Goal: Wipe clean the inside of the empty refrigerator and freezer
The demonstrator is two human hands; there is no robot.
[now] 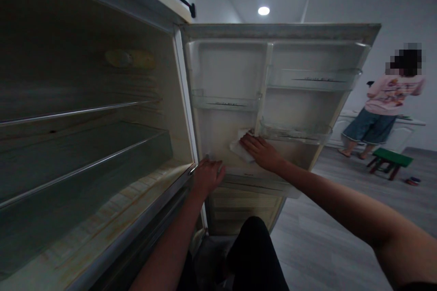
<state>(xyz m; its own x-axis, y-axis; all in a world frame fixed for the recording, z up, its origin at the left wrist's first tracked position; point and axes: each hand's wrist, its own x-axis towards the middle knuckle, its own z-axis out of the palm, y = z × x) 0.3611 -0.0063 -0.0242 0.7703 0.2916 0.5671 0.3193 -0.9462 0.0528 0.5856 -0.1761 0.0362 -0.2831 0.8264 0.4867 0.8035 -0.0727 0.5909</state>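
Note:
An open refrigerator door (228,72) with clear shelf bins stands in front of me. My right hand (261,150) presses a white cloth (241,148) against the door's inner panel, between the middle and lower bins; its fingers lie over the cloth, which could also be a paper wipe. Lower and to the left, my left hand (207,175) rests by the hinge side of the door, thumb apart from the fingers, with nothing visible in it. Just below both hands runs the bottom door bin (256,185).
The stained refrigerator compartment (112,218) at left has glass shelves and a yellowish item (129,59) high inside. A lower door (244,207) also stands open. Behind at right, a person in a pink shirt (389,93) stands near a green stool (392,158).

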